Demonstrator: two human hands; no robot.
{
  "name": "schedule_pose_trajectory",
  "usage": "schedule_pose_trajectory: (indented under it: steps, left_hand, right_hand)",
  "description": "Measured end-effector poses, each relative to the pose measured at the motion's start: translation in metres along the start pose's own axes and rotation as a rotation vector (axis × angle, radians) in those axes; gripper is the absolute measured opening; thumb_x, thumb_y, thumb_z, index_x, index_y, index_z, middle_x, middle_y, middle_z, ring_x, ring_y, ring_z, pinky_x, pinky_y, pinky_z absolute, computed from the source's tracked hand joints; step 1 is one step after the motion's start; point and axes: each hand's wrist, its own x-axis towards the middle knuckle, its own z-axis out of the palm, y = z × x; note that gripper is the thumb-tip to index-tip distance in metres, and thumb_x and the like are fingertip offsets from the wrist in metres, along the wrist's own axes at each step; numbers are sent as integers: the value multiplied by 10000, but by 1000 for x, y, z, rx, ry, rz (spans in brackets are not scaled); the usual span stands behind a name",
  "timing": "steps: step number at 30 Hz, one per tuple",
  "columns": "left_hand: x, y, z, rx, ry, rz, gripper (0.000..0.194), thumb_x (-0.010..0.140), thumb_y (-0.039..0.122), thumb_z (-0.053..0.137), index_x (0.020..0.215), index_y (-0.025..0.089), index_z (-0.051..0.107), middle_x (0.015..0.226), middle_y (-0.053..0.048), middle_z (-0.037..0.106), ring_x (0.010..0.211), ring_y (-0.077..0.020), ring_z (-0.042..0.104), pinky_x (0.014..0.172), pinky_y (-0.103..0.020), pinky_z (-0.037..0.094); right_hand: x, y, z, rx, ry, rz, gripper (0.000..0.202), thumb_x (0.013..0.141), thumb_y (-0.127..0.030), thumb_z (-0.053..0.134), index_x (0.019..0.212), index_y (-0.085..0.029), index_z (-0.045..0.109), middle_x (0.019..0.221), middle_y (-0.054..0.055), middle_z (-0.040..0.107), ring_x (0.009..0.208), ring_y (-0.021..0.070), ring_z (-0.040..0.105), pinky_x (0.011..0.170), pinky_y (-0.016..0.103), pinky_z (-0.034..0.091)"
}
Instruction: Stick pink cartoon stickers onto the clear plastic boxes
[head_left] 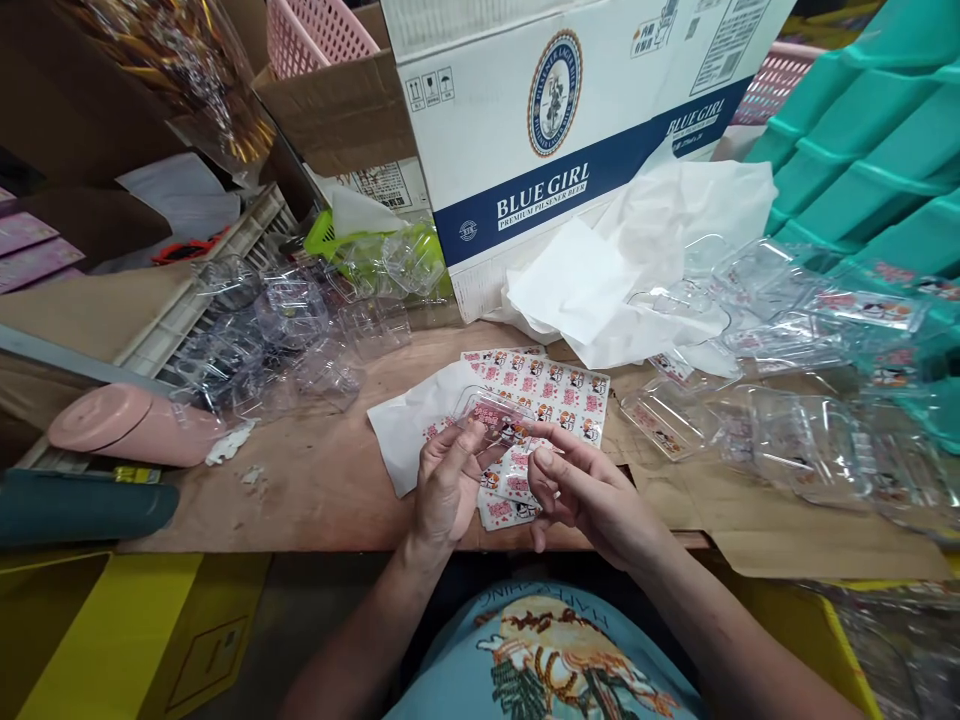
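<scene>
The clear plastic tray (495,410) is held in front of the carton (570,165), over the sticker sheets (581,390) on the tabletop (315,510). Its near edge is pinched by the left hand (442,485). The right hand (589,490) is placed at the opposite edge, fingers loosely curled; whether that edge is gripped cannot be determined. The tray should be treated as light, thin, springy, smooth enough to slip and liable to crack if squeezed; it is best taken by the rim. Count: one held tray, one carton, one pink bottle (135,425) left of the carton, at least two sticker sheets. Clear containers (810,440) on both sides of the carton are overlapped and cannot be counted exactly.
</scene>
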Motion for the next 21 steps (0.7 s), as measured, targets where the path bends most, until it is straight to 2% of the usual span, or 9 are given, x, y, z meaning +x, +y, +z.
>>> schedule_pose_trajectory:
  steps: [2, 4, 6, 9, 12, 14, 16, 19, 21]
  left_hand:
    - [1, -3, 2, -2, 54, 26, 119, 750, 276, 810, 819, 184, 785, 951, -49, 790, 897, -198, 736, 887, -370, 588]
    - [3, -7, 5, 14, 83, 58, 127, 744, 267, 815, 830, 178, 787, 954, -57, 790, 899, -201, 736, 879, -370, 590]
    - [4, -10, 7, 18, 104, 87, 131, 747, 270, 813, 839, 180, 789, 963, -59, 789, 903, -200, 736, 868, -366, 593]
    - [5, -12, 8, 5, 149, 120, 123, 723, 273, 832, 793, 183, 786, 911, -40, 791, 877, -188, 737, 834, -340, 603]
    - [3, -9, 10, -4, 158, 92, 152, 672, 270, 866, 765, 183, 783, 882, -36, 791, 841, -177, 739, 777, -285, 605]
    - [-1, -5, 14, -13, 136, 55, 170, 672, 265, 867, 800, 185, 788, 903, -39, 792, 839, -171, 740, 760, -252, 599]
    - [-5, -3, 20, -16, 97, 8, 186, 685, 259, 861, 842, 188, 789, 904, -37, 792, 813, -158, 739, 741, -229, 593]
    - [-8, -5, 31, 26, 4, -24, 203, 687, 323, 862, 803, 179, 776, 806, -36, 779, 719, -155, 725, 705, -243, 594]
    - [-4, -4, 33, 137, -81, 1, 301, 740, 450, 804, 788, 157, 759, 810, -71, 770, 758, -198, 727, 748, -309, 600]
  right_hand:
    - [0, 1, 1, -108, 29, -35, 563, 902, -458, 651, 1394, -241, 485, 630, -69, 419, 496, 92, 362, 454, 292, 534]
    - [0, 4, 1, -355, 93, -123, 528, 942, -482, 579, 1392, -212, 519, 612, -60, 412, 492, 103, 387, 463, 269, 493]
    - [0, 9, 0, -762, 231, -303, 521, 978, -453, 525, 1424, -184, 514, 632, -26, 474, 531, 130, 452, 528, 287, 494]
    - [2, 16, 0, -1389, 418, -687, 621, 996, -366, 512, 1550, -147, 338, 828, 83, 622, 728, 215, 572, 697, 369, 532]
    - [6, 17, 0, -1743, 381, -900, 690, 986, -319, 516, 1590, -144, 230, 977, 148, 631, 876, 288, 566, 798, 468, 538]
    - [8, 14, 0, -1803, 368, -931, 686, 974, -317, 539, 1583, -168, 263, 998, 147, 610, 910, 303, 553, 863, 543, 523]
    - [8, 8, 1, -1703, 400, -950, 712, 955, -353, 581, 1576, -179, 280, 1121, 166, 570, 1036, 323, 542, 955, 577, 490]
    - [8, -3, 2, -1423, 360, -969, 699, 954, -374, 592, 1566, -209, 297, 1294, 160, 485, 1213, 293, 505, 1013, 463, 502]
    - [9, -18, -4, -1341, 325, -1006, 614, 973, -337, 566, 1542, -260, 347, 1280, 127, 496, 1195, 250, 534, 973, 394, 532]
